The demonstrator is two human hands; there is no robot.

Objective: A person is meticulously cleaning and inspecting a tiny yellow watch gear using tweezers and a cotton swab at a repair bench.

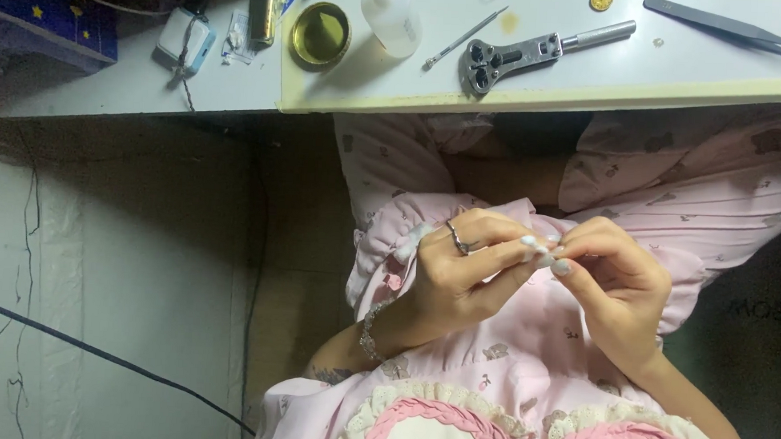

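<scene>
Seen from above, over the lap, below the edge of a white table (593, 88). Left hand (458, 281) and right hand (614, 285) brought together above pink patterned clothing (526, 342), fingertips meeting at the middle. Thumb and forefinger of each hand pinched together on something tiny between the pale painted nails; too small and too covered by the fingertips (556, 255) to identify. Remaining fingers curled in loosely. Ring on the left hand, bracelet (369, 330) at the left wrist.

Pinched item held in the air over the lap, well apart from the table. Judged from the grip: very light, small enough to slip or drop into the folds of cloth, probably delicate; best taken at its edges with fingertip pads or nails, with gentle pressure only.

On the table, from left to right: a small white device with a cord (184, 39), a round brass-coloured tin (321, 34), a clear squeeze bottle (392, 15), a thin metal pick (464, 38), a metal wrench-like opener (542, 54) with a round head and straight handle, a small gold disc (601, 0), dark tweezers (730, 25). None touched by either hand. Dark cable (98, 353) across the pale floor at left.
</scene>
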